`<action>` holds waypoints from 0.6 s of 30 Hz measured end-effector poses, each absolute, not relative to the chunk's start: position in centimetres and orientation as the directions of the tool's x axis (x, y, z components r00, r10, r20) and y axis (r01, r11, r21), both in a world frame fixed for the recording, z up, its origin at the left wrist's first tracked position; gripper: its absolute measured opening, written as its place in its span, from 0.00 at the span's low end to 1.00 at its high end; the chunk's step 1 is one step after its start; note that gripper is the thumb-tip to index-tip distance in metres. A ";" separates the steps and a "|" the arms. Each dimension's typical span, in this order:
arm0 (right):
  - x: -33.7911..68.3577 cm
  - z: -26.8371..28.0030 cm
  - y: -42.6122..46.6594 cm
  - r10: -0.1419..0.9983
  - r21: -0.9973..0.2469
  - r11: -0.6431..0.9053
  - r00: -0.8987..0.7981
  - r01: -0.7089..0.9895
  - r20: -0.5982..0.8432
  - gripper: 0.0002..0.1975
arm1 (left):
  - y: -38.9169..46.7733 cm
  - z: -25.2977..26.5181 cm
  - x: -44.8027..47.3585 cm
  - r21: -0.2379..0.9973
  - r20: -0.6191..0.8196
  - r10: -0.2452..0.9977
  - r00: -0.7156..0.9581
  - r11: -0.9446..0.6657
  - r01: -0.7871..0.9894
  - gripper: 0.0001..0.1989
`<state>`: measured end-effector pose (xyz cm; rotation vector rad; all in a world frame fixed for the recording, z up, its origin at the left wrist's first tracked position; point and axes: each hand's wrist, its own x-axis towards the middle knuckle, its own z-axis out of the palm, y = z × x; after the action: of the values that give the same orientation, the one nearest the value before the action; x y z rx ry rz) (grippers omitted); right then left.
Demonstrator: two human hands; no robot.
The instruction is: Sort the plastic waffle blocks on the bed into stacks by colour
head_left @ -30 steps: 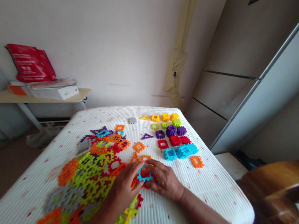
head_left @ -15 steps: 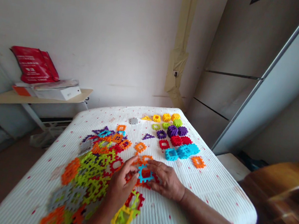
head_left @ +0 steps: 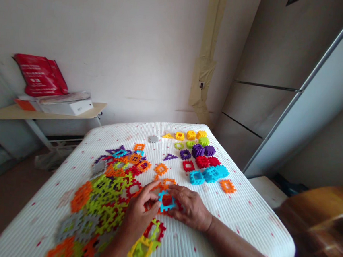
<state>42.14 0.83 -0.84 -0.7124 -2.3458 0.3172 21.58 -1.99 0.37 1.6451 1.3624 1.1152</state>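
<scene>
A blue square building piece with a hollow middle and notched edges is tilted up between my hands. My right hand has its fingers closed on the piece's right side. My left hand is curled at its left edge, thumb and fingertips against it. Orange and red pieces lie under and behind the blue one, partly covered by my hands. Just beyond my fingers is an orange square piece. Left of my left hand spreads a mixed heap of green pieces and other colours.
Stacks sorted by colour stand at the right: blue pieces, red pieces, purple pieces and yellow pieces. One orange piece lies beside them. A yellow frame lies near my left forearm. The patterned cloth covers the table.
The blue piece has turned and shifted very slightly in my hands. My left hand has moved a little; the pieces around look the same.
</scene>
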 end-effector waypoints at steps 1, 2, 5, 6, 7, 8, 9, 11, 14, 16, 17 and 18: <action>42.1 -0.9 0.8 0.565 -0.392 0.824 -0.637 0.408 0.525 0.26 | -2.0 0.4 21.6 0.915 0.173 0.983 0.068 -0.186 0.357 0.25; 42.1 -0.8 0.8 0.564 -0.389 0.825 -0.636 0.409 0.527 0.26 | -2.0 0.3 21.7 0.918 0.172 0.983 0.069 -0.185 0.350 0.26; 41.9 -0.7 0.8 0.564 -0.382 0.826 -0.636 0.416 0.526 0.26 | -1.9 0.3 21.8 0.925 0.170 0.983 0.072 -0.184 0.333 0.27; 41.9 -0.6 0.8 0.563 -0.378 0.826 -0.636 0.418 0.528 0.26 | -1.9 0.3 21.8 0.926 0.169 0.983 0.072 -0.184 0.329 0.27; 41.8 -0.6 0.8 0.561 -0.372 0.828 -0.635 0.419 0.531 0.26 | -2.0 0.3 21.8 0.928 0.169 0.983 0.073 -0.183 0.325 0.26; 41.8 -0.6 0.8 0.558 -0.365 0.830 -0.635 0.422 0.535 0.26 | -2.0 0.3 21.8 0.929 0.169 0.983 0.071 -0.183 0.321 0.26; 41.7 -0.6 0.8 0.553 -0.355 0.833 -0.635 0.424 0.540 0.26 | -2.0 0.3 21.8 0.930 0.170 0.983 0.069 -0.184 0.317 0.26; 41.6 -0.7 0.7 0.536 -0.319 0.843 -0.632 0.433 0.560 0.27 | -2.0 0.4 21.8 0.933 0.172 0.983 0.065 -0.184 0.310 0.26; 41.3 -0.5 0.5 0.510 -0.227 0.848 -0.621 0.479 0.595 0.28 | -2.0 0.3 21.8 0.937 0.175 0.983 0.059 -0.185 0.298 0.26; 41.0 -0.3 0.3 0.507 -0.169 0.834 -0.610 0.525 0.608 0.28 | -2.0 0.2 21.9 0.941 0.178 0.982 0.056 -0.186 0.283 0.26; 40.8 -0.1 0.2 0.510 -0.149 0.826 -0.607 0.544 0.609 0.28 | -2.0 0.1 21.9 0.943 0.178 0.982 0.055 -0.187 0.275 0.25; 40.6 0.1 0.1 0.513 -0.136 0.819 -0.606 0.557 0.608 0.27 | -2.0 0.0 21.9 0.945 0.178 0.982 0.055 -0.186 0.269 0.25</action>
<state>40.57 0.07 0.10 -0.7820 -2.3442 -0.0885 21.87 -1.98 0.04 1.5675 1.2945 1.1794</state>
